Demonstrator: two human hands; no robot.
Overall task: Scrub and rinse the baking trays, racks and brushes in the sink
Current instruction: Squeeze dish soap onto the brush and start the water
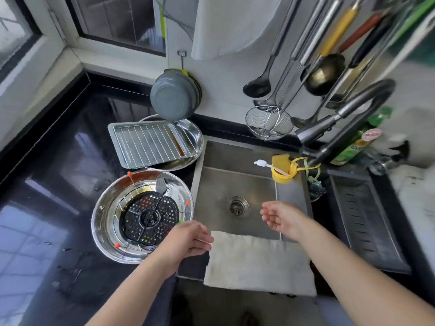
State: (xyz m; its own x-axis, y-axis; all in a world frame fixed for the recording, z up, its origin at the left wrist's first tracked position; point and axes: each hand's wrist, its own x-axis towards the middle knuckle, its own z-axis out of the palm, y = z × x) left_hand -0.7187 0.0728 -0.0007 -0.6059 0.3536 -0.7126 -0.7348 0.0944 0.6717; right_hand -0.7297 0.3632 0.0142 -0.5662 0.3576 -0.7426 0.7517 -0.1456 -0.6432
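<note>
two hands over sink point(235, 184), left hand point(188, 238) and right hand point(280, 217) loosely curled, empty

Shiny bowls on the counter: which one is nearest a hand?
The round bowl holding the black holey plate. The left hand is right beside it; the other bowl, holding a tray, sits farther back.

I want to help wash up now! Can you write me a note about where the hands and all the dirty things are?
Left hand: open, at the corner of the white cloth draped over the sink's front edge.
Right hand: open, holds nothing, over the sink.
On the counter left of the sink: the rectangular tray with a wire rack in it; nearer, a round steel pan holding a black perforated plate.
White brush in the yellow holder at the sink's back.
Done: nothing visibly washed; sink looks dry.
Left: scrub and rinse everything.
</note>
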